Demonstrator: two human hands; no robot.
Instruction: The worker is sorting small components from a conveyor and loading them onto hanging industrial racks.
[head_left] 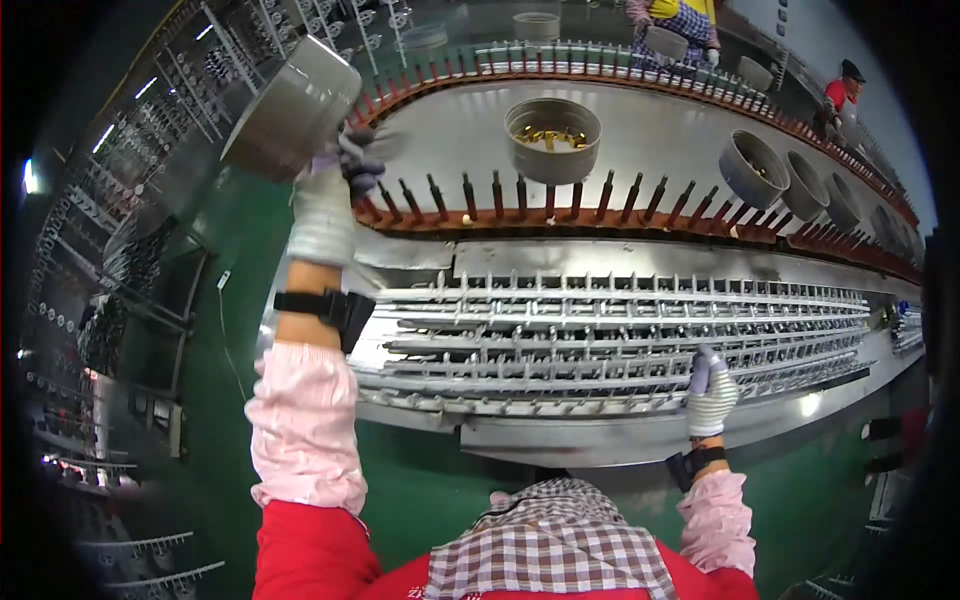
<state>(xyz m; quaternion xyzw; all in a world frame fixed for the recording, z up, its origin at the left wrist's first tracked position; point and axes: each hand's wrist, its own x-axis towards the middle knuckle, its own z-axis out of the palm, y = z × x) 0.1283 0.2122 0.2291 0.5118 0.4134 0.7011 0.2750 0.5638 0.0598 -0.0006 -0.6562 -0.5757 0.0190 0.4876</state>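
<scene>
My left hand [330, 195], in a striped glove with grey-purple fingers, is raised at the left end of the spindle line. A large grey bowl [300, 105] is tilted against it, over the floor side; the hand seems to grip its edge, though the fingers are blurred. Over the near part of the bench, my right hand [712, 392] wears a matching glove. Its fingers are curled at the bars of the long metal racks [560, 365], and whatever lies in them is hidden.
Upright spindles [498, 195] line a curved reddish-brown track. Beyond it, a grey bowl [553, 165] with brass-coloured parts stands on the metal table [430, 130]. Several more bowls [755, 170] stand at right. Two people [845, 95] work farther off. Hanging racks [130, 250] fill the left side above green floor.
</scene>
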